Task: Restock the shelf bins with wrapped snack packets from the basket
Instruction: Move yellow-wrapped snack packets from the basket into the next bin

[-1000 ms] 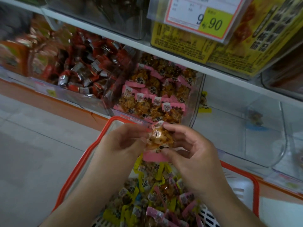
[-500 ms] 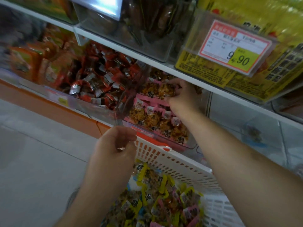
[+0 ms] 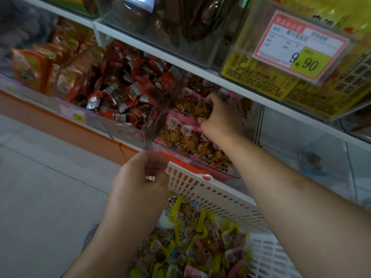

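the right hand (image 3: 220,115) reaches into the clear bin (image 3: 200,163) of pink-wrapped packets (image 3: 180,135), fingers curled among them, grip unclear, while the left hand (image 3: 140,177), loosely closed on nothing visible, hovers by the white basket (image 3: 210,189); packets could slide over the bin's low front lip.

A single head-worn view looks forward and down, close to the shelf (image 3: 200,74), whose bins fill the upper frame, with the basket (image 3: 210,193) directly beneath at bottom centre.
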### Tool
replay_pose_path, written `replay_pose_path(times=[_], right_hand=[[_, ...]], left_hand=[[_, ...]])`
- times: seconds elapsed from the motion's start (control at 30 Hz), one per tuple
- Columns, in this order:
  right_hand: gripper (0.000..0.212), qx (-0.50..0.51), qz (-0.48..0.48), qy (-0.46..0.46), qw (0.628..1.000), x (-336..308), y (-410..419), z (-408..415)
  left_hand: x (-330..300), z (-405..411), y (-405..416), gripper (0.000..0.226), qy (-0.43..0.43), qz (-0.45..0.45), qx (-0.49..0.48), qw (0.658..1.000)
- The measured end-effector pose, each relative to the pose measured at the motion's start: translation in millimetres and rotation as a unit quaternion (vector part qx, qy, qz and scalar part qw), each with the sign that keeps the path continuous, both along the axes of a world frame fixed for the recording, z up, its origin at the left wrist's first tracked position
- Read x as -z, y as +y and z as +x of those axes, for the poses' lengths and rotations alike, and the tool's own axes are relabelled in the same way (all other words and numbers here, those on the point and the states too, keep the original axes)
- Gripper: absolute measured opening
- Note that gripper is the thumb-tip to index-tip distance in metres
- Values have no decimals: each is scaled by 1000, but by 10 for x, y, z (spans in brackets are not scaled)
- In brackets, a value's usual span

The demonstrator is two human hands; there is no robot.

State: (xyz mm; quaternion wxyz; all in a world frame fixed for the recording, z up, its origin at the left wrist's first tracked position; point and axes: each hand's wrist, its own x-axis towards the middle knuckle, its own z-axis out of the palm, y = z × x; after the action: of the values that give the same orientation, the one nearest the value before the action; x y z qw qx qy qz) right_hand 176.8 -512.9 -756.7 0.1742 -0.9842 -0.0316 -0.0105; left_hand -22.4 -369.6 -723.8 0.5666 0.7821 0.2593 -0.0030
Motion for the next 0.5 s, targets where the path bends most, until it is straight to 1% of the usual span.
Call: replay_pose_path(times=[0.1, 0.2, 0.3, 0.4, 0.43, 0.5], right_hand=[[48, -5, 38, -4, 999, -42, -34, -30], [49, -24, 61, -26, 997, -118, -103, -149], [44, -26, 98, -55, 993, -192, -213, -379], [35, -38, 149, -84, 985, -298, -354, -820], [32, -44, 168, -82, 981, -318, -413, -1010], [25, -56, 180, -51, 981, -331, -527, -1423]], left_hand=[[-32, 7, -5, 22, -3, -1, 0, 1000], [-58, 23, -2, 23, -2, 12, -7, 1000], [-82, 36, 29, 24, 2, 29, -10, 1000], [-98, 42, 89, 23, 19, 70, -1, 997], [-97, 44, 108, 24, 23, 84, 3, 996], [-91, 36, 142, 25, 39, 125, 18, 991]])
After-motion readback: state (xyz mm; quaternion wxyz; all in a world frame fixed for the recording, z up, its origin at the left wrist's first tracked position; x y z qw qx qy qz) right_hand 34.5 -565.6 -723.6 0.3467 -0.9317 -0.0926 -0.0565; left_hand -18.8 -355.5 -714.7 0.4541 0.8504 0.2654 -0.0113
